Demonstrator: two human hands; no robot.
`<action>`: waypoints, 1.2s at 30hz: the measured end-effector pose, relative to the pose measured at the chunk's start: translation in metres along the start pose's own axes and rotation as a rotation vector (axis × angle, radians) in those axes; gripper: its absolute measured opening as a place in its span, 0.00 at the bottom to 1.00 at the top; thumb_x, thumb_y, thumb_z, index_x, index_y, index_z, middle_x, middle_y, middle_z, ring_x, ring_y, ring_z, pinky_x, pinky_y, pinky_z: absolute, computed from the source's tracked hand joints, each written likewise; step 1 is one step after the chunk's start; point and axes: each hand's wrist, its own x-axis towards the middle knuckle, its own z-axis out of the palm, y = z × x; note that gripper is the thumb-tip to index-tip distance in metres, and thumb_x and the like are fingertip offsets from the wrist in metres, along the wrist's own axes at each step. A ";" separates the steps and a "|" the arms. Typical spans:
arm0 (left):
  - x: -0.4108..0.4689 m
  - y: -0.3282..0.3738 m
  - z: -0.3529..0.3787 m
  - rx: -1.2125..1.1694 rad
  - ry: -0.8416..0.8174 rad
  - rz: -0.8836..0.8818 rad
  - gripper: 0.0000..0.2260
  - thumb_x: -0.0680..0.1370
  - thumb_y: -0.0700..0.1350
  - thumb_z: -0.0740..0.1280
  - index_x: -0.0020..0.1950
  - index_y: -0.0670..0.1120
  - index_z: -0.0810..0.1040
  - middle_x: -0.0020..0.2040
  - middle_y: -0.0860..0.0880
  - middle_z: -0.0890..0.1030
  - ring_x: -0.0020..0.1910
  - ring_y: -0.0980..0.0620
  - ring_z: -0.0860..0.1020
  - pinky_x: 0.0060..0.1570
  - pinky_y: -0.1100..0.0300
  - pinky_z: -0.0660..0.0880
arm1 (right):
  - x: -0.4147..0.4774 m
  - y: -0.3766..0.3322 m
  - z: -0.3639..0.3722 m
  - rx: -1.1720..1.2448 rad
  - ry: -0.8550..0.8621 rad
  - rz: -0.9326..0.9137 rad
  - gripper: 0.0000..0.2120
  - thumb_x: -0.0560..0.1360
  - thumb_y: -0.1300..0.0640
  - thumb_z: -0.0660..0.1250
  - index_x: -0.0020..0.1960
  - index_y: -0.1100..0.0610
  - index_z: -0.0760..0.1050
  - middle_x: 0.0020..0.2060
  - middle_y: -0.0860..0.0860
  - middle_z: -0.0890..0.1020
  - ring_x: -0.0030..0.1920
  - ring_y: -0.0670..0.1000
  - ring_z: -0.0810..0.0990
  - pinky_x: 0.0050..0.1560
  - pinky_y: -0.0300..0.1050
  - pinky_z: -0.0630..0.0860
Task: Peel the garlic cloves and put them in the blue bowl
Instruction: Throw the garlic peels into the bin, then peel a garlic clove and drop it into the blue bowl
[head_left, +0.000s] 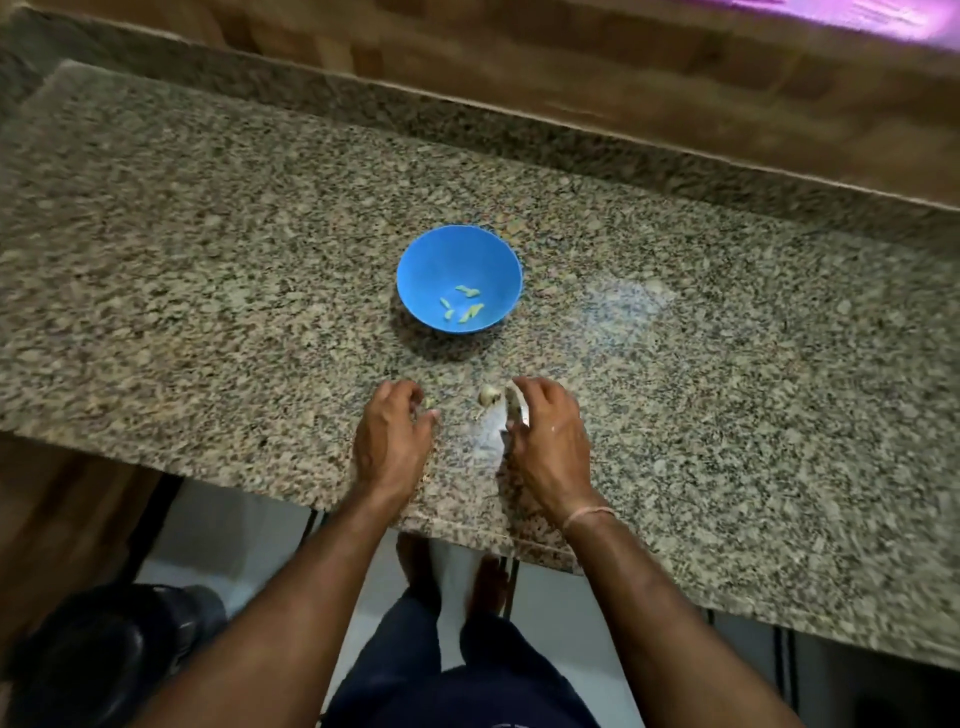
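The blue bowl (415, 270) stands on the granite counter a short way beyond my hands, with several peeled garlic cloves (464, 304) in its bottom. My left hand (392, 439) lies near the counter's front edge, its fingers curled around a small pale garlic clove (429, 401) pinched between fingertips and thumb. My right hand (548, 434) is beside it and grips a white, papery piece of garlic (511, 410) between fingers and thumb. A loose unpeeled garlic piece (488, 396) lies on the counter between the two hands. The picture is blurred.
The granite counter (208, 260) runs wide to both sides, with a raised ledge and a wooden wall at the back. Bits of white skin (485, 436) lie between my hands. A dark round object (104, 660) sits on the floor at lower left.
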 end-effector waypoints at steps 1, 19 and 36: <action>0.004 -0.001 0.001 0.019 0.002 0.026 0.04 0.79 0.42 0.73 0.52 0.47 0.79 0.49 0.51 0.76 0.44 0.49 0.78 0.39 0.56 0.73 | 0.006 0.001 0.001 -0.034 -0.003 0.003 0.28 0.74 0.63 0.75 0.73 0.55 0.74 0.65 0.57 0.77 0.62 0.60 0.75 0.56 0.54 0.77; 0.098 0.070 -0.029 0.134 0.191 0.298 0.14 0.78 0.43 0.75 0.63 0.48 0.81 0.56 0.49 0.82 0.52 0.50 0.79 0.43 0.59 0.68 | 0.018 -0.001 0.009 -0.035 0.051 0.141 0.26 0.74 0.60 0.77 0.70 0.49 0.77 0.70 0.50 0.74 0.67 0.53 0.73 0.64 0.55 0.74; 0.016 0.070 0.040 -1.134 -0.321 -0.455 0.12 0.82 0.35 0.67 0.65 0.42 0.82 0.55 0.45 0.86 0.48 0.53 0.83 0.44 0.64 0.81 | 0.018 0.014 -0.039 0.871 -0.094 0.228 0.13 0.79 0.59 0.74 0.62 0.51 0.84 0.53 0.45 0.87 0.54 0.45 0.85 0.59 0.49 0.83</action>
